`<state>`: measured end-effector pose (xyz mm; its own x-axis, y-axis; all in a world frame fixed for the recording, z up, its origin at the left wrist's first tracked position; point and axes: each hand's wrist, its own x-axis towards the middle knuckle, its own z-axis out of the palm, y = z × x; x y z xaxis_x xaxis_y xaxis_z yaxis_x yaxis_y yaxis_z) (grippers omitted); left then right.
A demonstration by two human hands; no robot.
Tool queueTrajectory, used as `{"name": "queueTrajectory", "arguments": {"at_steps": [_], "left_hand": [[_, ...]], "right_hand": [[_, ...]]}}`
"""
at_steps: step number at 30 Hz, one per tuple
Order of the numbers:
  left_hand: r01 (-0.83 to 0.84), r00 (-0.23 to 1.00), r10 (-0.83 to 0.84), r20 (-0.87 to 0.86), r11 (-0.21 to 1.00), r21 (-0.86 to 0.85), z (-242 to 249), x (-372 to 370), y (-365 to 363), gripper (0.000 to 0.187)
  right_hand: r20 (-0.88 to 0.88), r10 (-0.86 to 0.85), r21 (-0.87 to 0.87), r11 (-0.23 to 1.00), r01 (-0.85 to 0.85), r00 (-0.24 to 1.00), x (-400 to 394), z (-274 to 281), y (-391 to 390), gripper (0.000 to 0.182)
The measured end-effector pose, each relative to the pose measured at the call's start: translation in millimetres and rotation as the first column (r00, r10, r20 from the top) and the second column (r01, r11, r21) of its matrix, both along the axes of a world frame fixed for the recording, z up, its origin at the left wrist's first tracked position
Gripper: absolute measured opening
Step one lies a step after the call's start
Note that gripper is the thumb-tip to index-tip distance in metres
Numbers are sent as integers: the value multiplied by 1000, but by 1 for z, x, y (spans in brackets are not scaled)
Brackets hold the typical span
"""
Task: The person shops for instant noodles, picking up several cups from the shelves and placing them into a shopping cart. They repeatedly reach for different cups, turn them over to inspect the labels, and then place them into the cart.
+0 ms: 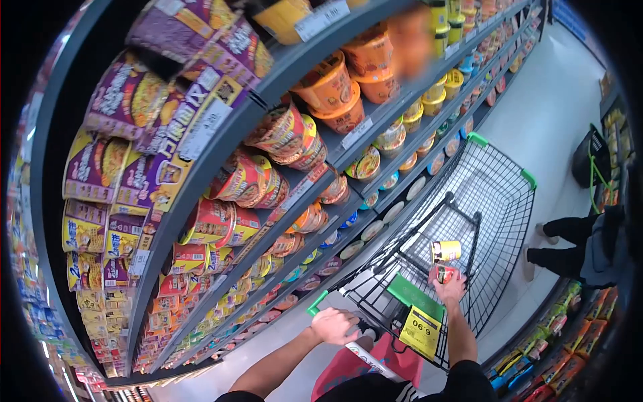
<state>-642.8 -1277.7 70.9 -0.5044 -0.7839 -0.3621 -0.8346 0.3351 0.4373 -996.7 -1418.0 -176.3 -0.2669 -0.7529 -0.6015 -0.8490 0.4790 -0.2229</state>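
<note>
My left hand (335,326) is closed around the handle (368,360) of a black wire shopping cart (512,228) with green corners. My right hand (450,285) reaches over the cart, its fingers on a small reddish cup (441,271), partly hidden by them. Against that cup is a yellow-and-white cup (445,250), printed with dark markings. A green panel (415,295) and a yellow price sign (420,327) reading 6.90, upside down to me, are at the near end of the cart.
Shelves of instant noodles line the left, with purple packs (127,94), red cups (244,177) and orange tubs (325,84). On the right stand a person (569,244) in dark trousers, a black basket (591,154) and a low display of packets (569,335). Pale floor (559,87) runs ahead.
</note>
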Motion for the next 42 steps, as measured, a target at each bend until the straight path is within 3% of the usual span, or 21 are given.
{"name": "queueTrajectory", "arguments": {"at_steps": [2, 3, 4, 6, 8, 9, 10, 13, 15, 18, 19, 23, 27, 28, 30, 32, 34, 35, 38, 42], "left_hand": [[-17, 1000, 17, 15, 1000, 4, 3, 0, 1, 37], [-30, 999, 30, 22, 1000, 4, 4, -1, 1, 38], [-28, 999, 28, 17, 1000, 10, 0, 0, 3, 38], [-26, 1000, 26, 6, 999, 20, -7, 2, 2, 40], [-28, 999, 28, 32, 999, 21, 3, 1, -2, 40], [-35, 999, 34, 26, 999, 5, 2, 1, -2, 41], [-39, 999, 39, 17, 999, -9, 0, 1, -1, 41], [-55, 998, 56, 15, 998, -38, 3, -1, -2, 42], [-68, 997, 69, 18, 997, -36, 4, -3, -2, 41], [-82, 997, 80, -22, 992, -100, -2, -6, 1, 42], [-98, 994, 93, -50, 990, -100, 1, -8, 3, 43], [-100, 994, 95, -49, 988, -119, -5, -13, 5, 44], [-120, 993, 116, -38, 984, -134, -2, -19, 6, 48], [-129, 991, 123, -51, 979, -156, -12, -20, 7, 49], [-134, 991, 128, -46, 976, -171, -14, -21, 2, 51], [-130, 991, 129, -15, 980, -150, -7, -26, 1, 52], [-171, 985, 167, -41, 973, -154, -3, -31, 1, 50], [-177, 984, 172, -49, 971, -158, -3, -33, -1, 50], [-179, 983, 169, -70, 965, -190, -9, -38, -6, 49], [-215, 975, 196, -104, 950, -227, 0, -50, -9, 47]], "right_hand": [[265, -166, -81, 978, 194, 950, -11, -14, 6, 105], [293, -70, -107, 989, 106, 954, -28, -76, 10, 101], [495, -226, 17, 968, 250, 839, -28, -60, 7, 97], [749, -498, 336, 854, 397, 438, -23, 0, 8, 90], [852, -479, 389, 850, 355, 211, -16, 49, 10, 85], [884, -445, 350, 833, 429, 145, 3, 98, 14, 89], [880, -473, 445, 857, 258, 53, 2, 122, 4, 96], [900, -412, 429, 894, 128, -142, 16, 166, -5, 103], [917, -345, 376, 917, 137, -202, 42, 250, -6, 106], [915, -244, 289, 952, 98, -323, 55, 295, -11, 123], [903, -208, 249, 966, 64, -376, 56, 299, -16, 132], [868, 53, -85, 996, -43, -493, 75, 354, -34, 129], [864, 294, -361, 927, -97, -409, 104, 423, -58, 127], [844, 357, -429, 897, -105, -400, 115, 462, -53, 125], [790, 390, -514, 843, -162, -473, 137, 506, -75, 118], [772, 475, -527, 850, -7, -423, 160, 579, -70, 116], [753, 467, -516, 856, 24, -464, 179, 639, -90, 104], [723, 531, -536, 835, 125, -442, 192, 681, -87, 97], [629, 666, -593, 745, 306, -401, 223, 767, -107, 64], [469, 863, -800, 505, 323, -187, 263, 866, -123, 65]]}}
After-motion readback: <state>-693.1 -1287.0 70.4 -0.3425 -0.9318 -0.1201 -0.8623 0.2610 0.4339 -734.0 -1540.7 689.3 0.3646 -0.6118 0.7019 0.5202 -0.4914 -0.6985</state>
